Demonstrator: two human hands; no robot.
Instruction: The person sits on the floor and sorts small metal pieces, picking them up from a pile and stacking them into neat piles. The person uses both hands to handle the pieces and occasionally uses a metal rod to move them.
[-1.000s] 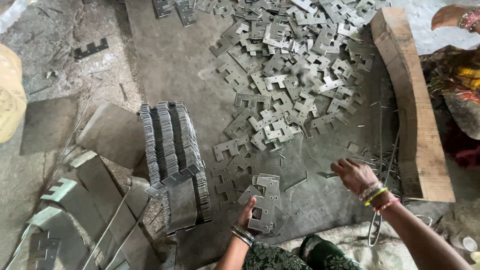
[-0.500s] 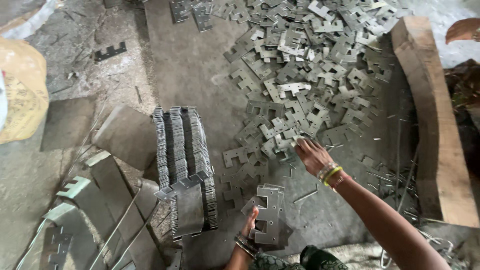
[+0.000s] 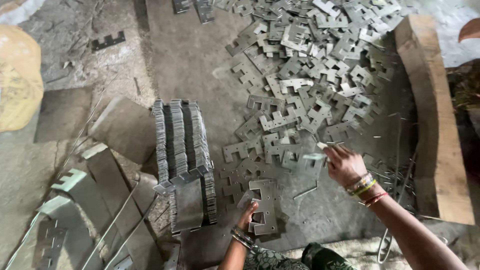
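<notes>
Head view: left hand [image 3: 246, 216] low centre, fingers curled on edge of small stack of notched steel plates [image 3: 263, 206], held tilted on floor [image 3: 190, 55]; grip clamped on that stack. Right hand [image 3: 344, 165] out to the right, fingers pinched on one thin plate [image 3: 314, 156] at near edge of loose pile; grip closed on it. Bangles [image 3: 362, 186] on right wrist, bracelets also on left wrist. Loose pile of stamped plates [image 3: 305, 75] spread over upper centre & right of floor, overlapping, lying flat. Left of hands: tall packed bundle of same plates [image 3: 181, 145] stood on edge in rows, just beside held stack, not touching so far as can be seen. Wooden beam [image 3: 434, 120] along right side, bordering pile. Sheet-metal offcuts [image 3: 105, 170] far left, w/ cut-out strips lower left. Yellow sack [image 3: 17, 85] at left edge.
</notes>
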